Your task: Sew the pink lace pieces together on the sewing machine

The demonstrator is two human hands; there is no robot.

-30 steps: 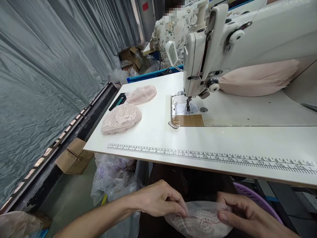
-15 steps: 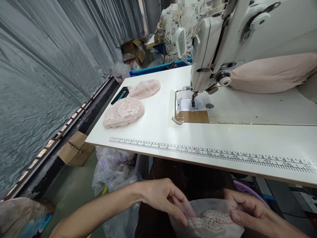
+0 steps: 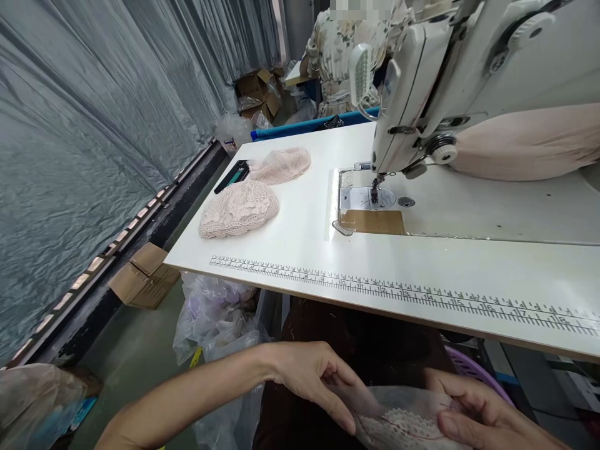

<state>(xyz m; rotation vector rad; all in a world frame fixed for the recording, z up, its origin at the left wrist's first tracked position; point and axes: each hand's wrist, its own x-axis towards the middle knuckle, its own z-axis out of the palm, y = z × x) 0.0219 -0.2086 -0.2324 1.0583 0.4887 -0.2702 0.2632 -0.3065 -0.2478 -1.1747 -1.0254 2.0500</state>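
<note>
A piece of sheer, pale lace fabric (image 3: 403, 425) with a line of red stitching is stretched between my two hands, low over my lap. My left hand (image 3: 319, 384) grips its left side, with some fingers behind the sheer layer. At the right side, my right hand (image 3: 478, 406) pinches the edge between thumb and fingers. The fabric's lower part runs out of view. Beyond my hands is a white sewing machine (image 3: 412, 106), its needle area (image 3: 375, 190) above the metal plate.
On the white table (image 3: 300, 244) lie two pink lace pieces, one nearer (image 3: 239, 209) and one farther (image 3: 284, 165), beside a dark card (image 3: 233, 176). Pink fabric (image 3: 525, 144) rests under the machine arm. Plastic bags (image 3: 220, 312) and a cardboard box (image 3: 145, 275) stand below. A person (image 3: 344, 53) sits beyond.
The view has shifted slightly, so the table and machine appear a little farther right. Both hands keep hold of the lace fabric, which sits slightly lower in view.
</note>
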